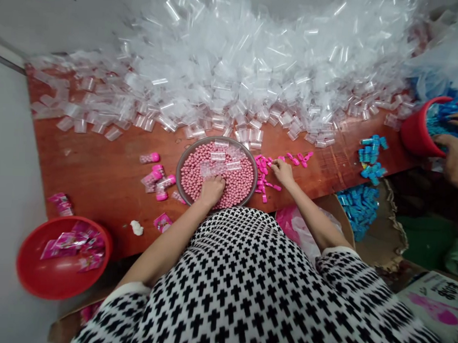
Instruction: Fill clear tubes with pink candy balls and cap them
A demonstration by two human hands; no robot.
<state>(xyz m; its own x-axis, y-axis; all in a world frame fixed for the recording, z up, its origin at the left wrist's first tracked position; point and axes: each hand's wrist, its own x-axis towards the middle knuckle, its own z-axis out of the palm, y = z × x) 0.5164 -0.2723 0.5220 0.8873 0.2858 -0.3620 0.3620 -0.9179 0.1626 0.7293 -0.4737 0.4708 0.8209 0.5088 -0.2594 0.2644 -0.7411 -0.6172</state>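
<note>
A round bowl (179, 182) full of pink beads (191, 172) sits in front of me. My left hand (212, 189) is in it, fingers curled down among the beads; what they hold, if anything, is hidden. Several clear plastic tubes (218, 156) lie on the beads just beyond that hand. To the right of the bowl, my right hand (283, 173) has its fingertips pressed together at a scatter of small bright pink plastic pieces (264, 185). Whether a piece is between them is too small to tell. Bead-filled tubes with pink caps (157, 179) lie left of the bowl.
A large heap of clear tubes (232, 66) covers the table's back. A red basin (30, 264) with pink packets is at left. At right, a co-worker's hand (457, 157) is at a red bucket (416, 130), near blue packets (370, 154) and an open carton (384, 232).
</note>
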